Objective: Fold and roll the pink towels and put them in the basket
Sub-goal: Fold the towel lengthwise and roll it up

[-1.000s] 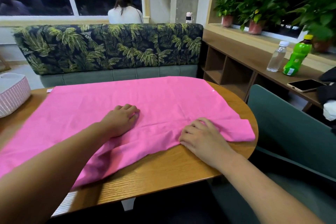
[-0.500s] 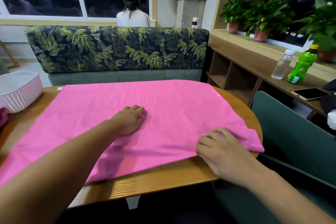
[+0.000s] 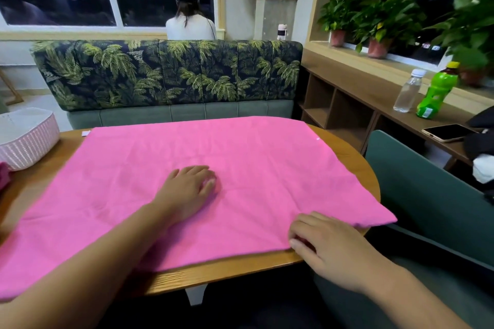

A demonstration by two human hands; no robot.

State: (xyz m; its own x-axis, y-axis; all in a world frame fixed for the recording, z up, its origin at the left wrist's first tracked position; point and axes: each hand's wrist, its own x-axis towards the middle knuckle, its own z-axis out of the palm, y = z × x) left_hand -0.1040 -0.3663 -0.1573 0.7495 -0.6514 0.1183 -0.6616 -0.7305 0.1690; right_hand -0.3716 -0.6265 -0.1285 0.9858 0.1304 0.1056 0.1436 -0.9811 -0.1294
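Observation:
A large pink towel (image 3: 254, 168) lies spread flat over the round wooden table (image 3: 347, 149). My left hand (image 3: 187, 189) rests on the towel's middle, palm down with loosely bent fingers. My right hand (image 3: 326, 243) sits at the towel's near right edge, fingers curled onto the cloth near the corner; whether it pinches the edge is unclear. The white woven basket (image 3: 26, 139) stands at the table's far left. A bit of another pink towel (image 3: 4, 173) shows at the left edge.
A palm-print sofa (image 3: 165, 75) backs the table, with a person seated behind it. To the right stands a green chair (image 3: 427, 195). A wooden shelf (image 3: 374, 104) there holds two bottles (image 3: 435, 91) and a phone (image 3: 449, 132).
The folded near flap has been smoothed out, so the towel lies flatter. My right hand slid toward the near right corner. My left hand stays on the middle.

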